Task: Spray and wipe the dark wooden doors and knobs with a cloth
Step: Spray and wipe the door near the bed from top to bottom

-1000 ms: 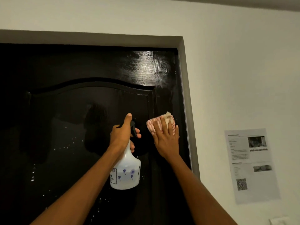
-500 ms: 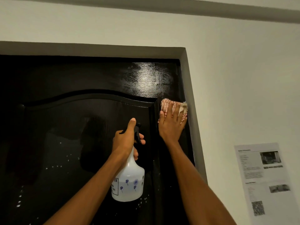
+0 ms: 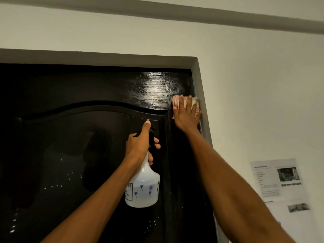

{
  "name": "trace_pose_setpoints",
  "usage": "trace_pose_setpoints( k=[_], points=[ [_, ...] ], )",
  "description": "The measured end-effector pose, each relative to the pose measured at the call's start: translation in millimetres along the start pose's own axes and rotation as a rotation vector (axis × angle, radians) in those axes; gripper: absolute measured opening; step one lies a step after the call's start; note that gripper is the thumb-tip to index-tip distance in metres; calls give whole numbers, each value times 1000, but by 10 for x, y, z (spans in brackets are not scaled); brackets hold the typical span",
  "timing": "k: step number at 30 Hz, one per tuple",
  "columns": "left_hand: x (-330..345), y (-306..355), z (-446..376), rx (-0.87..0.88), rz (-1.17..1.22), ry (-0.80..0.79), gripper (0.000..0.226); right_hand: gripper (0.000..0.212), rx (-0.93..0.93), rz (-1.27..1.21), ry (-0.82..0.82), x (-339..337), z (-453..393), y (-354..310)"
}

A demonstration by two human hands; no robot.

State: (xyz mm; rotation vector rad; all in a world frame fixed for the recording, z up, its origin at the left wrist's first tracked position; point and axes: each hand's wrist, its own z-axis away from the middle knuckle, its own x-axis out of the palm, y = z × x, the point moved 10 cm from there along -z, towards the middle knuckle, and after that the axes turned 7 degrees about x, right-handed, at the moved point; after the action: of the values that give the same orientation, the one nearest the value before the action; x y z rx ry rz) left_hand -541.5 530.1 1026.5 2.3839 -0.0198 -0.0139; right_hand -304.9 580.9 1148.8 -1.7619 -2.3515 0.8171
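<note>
The dark wooden door (image 3: 78, 141) fills the left and centre, glossy and wet near its top right, with droplets lower down. My right hand (image 3: 185, 116) presses a red-and-white checked cloth (image 3: 176, 101) flat against the door's upper right edge, fingers straight, next to the grey frame. My left hand (image 3: 140, 146) grips the neck and black trigger head of a white spray bottle (image 3: 142, 188) with blue flower marks, held upright in front of the door's raised panel. No knob is in view.
A grey door frame (image 3: 201, 95) borders the door on top and right. The pale wall to the right carries a printed paper sheet (image 3: 280, 188). A grey ceiling band (image 3: 192, 13) runs above.
My right hand has slid the cloth up and to the right along the door's edge towards the top corner. My left hand and the bottle have stayed at about the same spot on the door.
</note>
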Motion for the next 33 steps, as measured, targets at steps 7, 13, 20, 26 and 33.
trace_pose_setpoints(
  k=[7,13,20,26,33],
  points=[
    [-119,-294,100,-37,23,41,76,60,-64,42,129,80,337,12],
    [-111,-945,548,-144,19,69,76,63,-23,98,118,714,1803,784],
    [4,-1561,1261,-279,29,69,76,64,-136,192,-56,1373,3729,1654],
    [-142,-1685,1601,-318,-31,32,77,64,-288,275,-251,1502,4594,2041],
    [-194,-1564,1532,-281,-45,35,75,68,190,8,-133,970,2982,1631]
  ],
)
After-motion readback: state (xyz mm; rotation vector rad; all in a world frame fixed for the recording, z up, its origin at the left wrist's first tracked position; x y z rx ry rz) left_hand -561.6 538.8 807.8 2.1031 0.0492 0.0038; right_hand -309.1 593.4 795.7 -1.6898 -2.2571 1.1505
